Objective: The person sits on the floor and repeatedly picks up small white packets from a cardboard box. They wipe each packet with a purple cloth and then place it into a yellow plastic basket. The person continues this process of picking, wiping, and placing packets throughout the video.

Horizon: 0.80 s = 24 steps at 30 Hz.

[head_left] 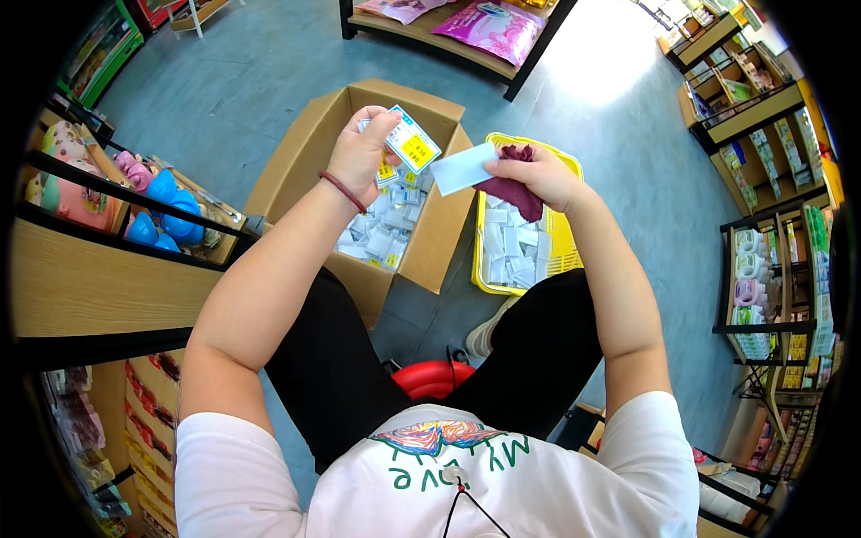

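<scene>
Between the fingers of my left hand (360, 148) is a price tag (413, 141), white with a blue border and a yellow patch. My right hand (547, 177) grips a pale, blank plastic card sleeve (463, 169) between thumb and fingers, together with a crumpled maroon cloth (518, 193). The sleeve's near corner comes close to the tag. Below my left hand stands an open cardboard box (437, 229) holding many small white tag holders, some with yellow patches. Under my right hand is a yellow plastic basket (563, 235), with a heap of similar pale holders (513, 249) inside.
On the left, a wooden shelf (99, 278) carries toys, among them blue plastic pieces (179, 211). A low rack (502, 65) with pink bags stands ahead. Stocked shelves (762, 287) line the right side. A red round seat (432, 378) shows between my legs.
</scene>
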Tool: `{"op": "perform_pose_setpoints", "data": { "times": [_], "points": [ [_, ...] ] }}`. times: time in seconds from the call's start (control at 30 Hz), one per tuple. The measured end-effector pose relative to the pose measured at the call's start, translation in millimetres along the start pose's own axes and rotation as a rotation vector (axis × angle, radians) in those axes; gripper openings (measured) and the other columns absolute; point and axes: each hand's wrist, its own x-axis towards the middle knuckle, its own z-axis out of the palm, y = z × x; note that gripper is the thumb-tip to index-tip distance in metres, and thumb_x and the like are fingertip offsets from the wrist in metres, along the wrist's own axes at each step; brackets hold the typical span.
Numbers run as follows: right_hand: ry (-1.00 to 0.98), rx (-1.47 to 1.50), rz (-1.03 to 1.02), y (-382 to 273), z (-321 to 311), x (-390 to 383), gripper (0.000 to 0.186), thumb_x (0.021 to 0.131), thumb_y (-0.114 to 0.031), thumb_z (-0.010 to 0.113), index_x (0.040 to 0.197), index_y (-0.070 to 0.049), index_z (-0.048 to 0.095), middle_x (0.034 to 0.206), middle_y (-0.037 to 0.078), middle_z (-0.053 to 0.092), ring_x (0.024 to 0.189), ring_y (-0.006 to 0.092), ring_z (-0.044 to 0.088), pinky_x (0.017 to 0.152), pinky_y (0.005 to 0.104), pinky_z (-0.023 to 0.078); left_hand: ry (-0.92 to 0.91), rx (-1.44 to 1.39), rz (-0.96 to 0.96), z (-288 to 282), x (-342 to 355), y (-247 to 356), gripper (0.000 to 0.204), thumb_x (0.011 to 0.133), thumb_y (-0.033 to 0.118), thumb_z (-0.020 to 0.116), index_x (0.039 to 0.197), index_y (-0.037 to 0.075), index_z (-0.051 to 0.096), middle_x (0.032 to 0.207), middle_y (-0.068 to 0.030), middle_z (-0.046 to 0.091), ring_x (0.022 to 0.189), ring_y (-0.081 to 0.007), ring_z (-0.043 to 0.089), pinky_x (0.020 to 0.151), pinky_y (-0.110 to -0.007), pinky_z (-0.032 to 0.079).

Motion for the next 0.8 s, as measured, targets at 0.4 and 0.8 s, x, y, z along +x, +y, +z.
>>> {"op": "perform_pose_setpoints", "data": {
  "times": [0.4,0.8],
  "points": [
    [0.402,0.050,0.172,87,-76,5,0.039,0.083,-0.029,0.066,0.106,0.001,0.056,0.093,0.009,0.064,0.078,0.0136,0.062,0.067,0.0244,0.052,-0.345,0.009,-0.268,-17,-32,28,0.012,0.088,0.021,0.054,0.090,0.010,0.053,0.091,-0.0059,0.064,0.077,-0.0122,0.062,0.067,-0.028,0.054],
    [0.376,-0.830,0.592,222,-106,-32,0.042,0.075,-0.044,0.068,0.091,-0.005,0.067,0.084,0.007,0.067,0.074,0.0202,0.064,0.069,0.0308,0.049,-0.087,0.151,-0.435,-55,-53,51,0.019,0.094,0.029,0.051,0.094,0.010,0.053,0.088,-0.0090,0.066,0.069,-0.0128,0.065,0.055,-0.023,0.055]
  ]
}}
